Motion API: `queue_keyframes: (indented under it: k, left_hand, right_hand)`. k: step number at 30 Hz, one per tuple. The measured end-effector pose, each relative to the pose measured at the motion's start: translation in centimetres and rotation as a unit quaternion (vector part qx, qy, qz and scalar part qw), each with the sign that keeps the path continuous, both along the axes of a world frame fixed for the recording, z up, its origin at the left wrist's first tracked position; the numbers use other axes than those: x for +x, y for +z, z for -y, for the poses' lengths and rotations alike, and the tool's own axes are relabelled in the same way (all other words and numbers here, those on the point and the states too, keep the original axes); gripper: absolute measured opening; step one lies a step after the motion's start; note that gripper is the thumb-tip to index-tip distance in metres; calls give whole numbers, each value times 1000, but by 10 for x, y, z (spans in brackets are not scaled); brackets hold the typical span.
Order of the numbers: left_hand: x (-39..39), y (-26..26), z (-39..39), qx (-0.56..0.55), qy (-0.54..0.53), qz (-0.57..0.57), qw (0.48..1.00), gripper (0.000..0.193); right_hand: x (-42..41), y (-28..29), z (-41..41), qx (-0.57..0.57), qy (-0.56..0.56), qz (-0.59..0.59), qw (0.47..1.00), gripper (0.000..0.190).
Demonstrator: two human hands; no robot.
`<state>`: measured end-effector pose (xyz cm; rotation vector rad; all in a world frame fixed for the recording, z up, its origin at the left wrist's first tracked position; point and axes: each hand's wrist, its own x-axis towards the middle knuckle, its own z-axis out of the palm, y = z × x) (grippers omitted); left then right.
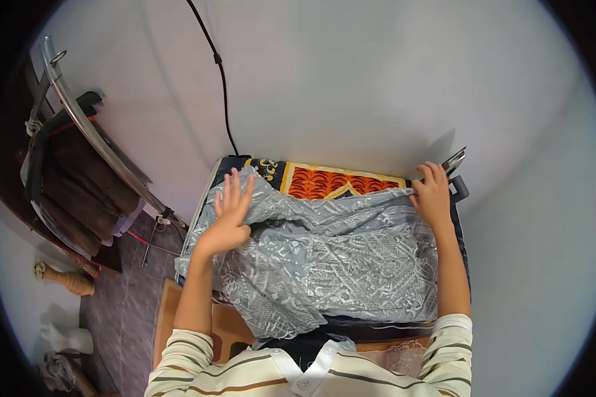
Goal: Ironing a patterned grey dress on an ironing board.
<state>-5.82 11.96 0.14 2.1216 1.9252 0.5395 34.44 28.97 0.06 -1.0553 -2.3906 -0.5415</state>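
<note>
A grey lace garment (357,268) with silvery embroidery lies spread over a padded, cloth-covered board or table (347,182). Its upper layer is rumpled, with a dark fold opening near the middle. At the garment's upper left is my left hand (231,218), palm down with fingers apart; whether it presses on the lace or hovers just above is hard to tell. My right hand (433,193) pinches the garment's upper right edge between thumb and fingers. Just behind that hand, a shiny metal object (455,161), possibly an upright clothes iron, is partly hidden.
A pale wall (367,89) rises directly behind the table, with a black cable (222,74) hanging down it. On the left, a chrome rail (94,134) stands by dark hanging clothes (74,173). A wooden vase (69,280) is at the lower left, beside grey floor tiles (124,302).
</note>
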Motion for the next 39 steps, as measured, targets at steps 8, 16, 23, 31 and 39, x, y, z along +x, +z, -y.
queue_keyframes:
  k: [8, 16, 23, 31, 39]
  left_hand:
    - [-4, -5, 1, -28, -18, 70, 997, 97]
    - [35, -45, -14, -20, -9, 95, 995, 91]
    - [44, -57, -40, 68, 56, 112, 990, 82]
    - [53, -36, -50, 73, 113, 100, 986, 71]
    - [86, -42, -16, 101, -30, -29, 994, 69]
  right_hand:
    - [1, -47, -21, 3, -109, 5, 994, 29]
    - [-83, -46, 71, -169, 105, -53, 979, 34]
    - [-144, -78, 189, -317, 180, -135, 921, 61]
    - [-98, -26, 172, -488, 199, -278, 803, 25]
    - [-23, -6, 117, -427, -26, -269, 863, 26]
